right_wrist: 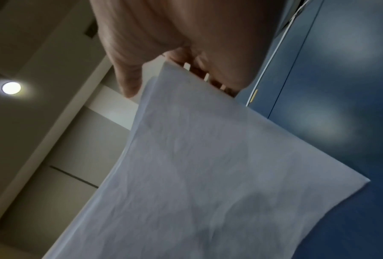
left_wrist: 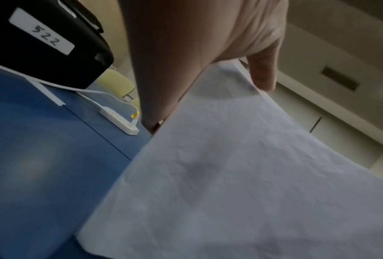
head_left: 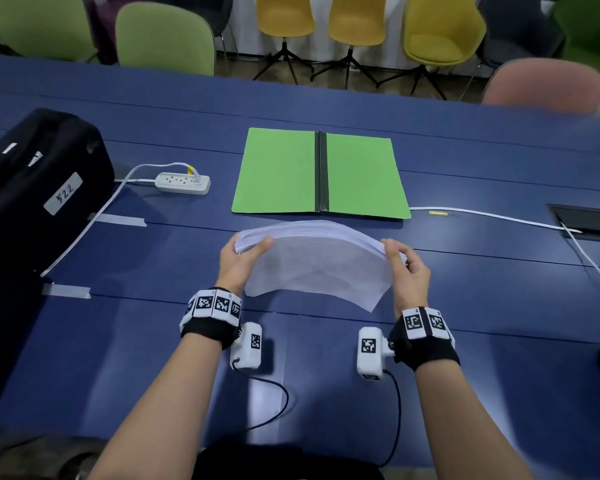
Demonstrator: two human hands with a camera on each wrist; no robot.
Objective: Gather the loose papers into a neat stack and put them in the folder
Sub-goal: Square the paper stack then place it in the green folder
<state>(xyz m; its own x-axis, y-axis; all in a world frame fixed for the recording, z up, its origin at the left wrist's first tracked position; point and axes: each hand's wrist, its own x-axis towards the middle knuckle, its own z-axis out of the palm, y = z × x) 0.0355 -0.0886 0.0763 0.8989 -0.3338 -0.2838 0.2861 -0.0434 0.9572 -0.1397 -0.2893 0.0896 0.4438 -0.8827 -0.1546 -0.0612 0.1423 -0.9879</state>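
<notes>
A stack of white papers (head_left: 312,261) is held up above the blue table (head_left: 136,341), bowed upward in the middle and tilted towards me. My left hand (head_left: 243,258) grips its left edge with the thumb on the near face. My right hand (head_left: 406,268) grips its right edge the same way. The wrist views show each thumb over the paper stack (left_wrist: 219,166) (right_wrist: 197,166) and the fingers behind it. The green folder (head_left: 321,173) lies open and flat on the table just beyond the stack, with a dark spine down its middle and nothing in it.
A black case (head_left: 35,181) labelled 522 stands at the left. A white power strip (head_left: 182,182) and its cable lie left of the folder. Another white cable (head_left: 499,216) runs to a table hatch (head_left: 589,221) at the right. Chairs line the far edge.
</notes>
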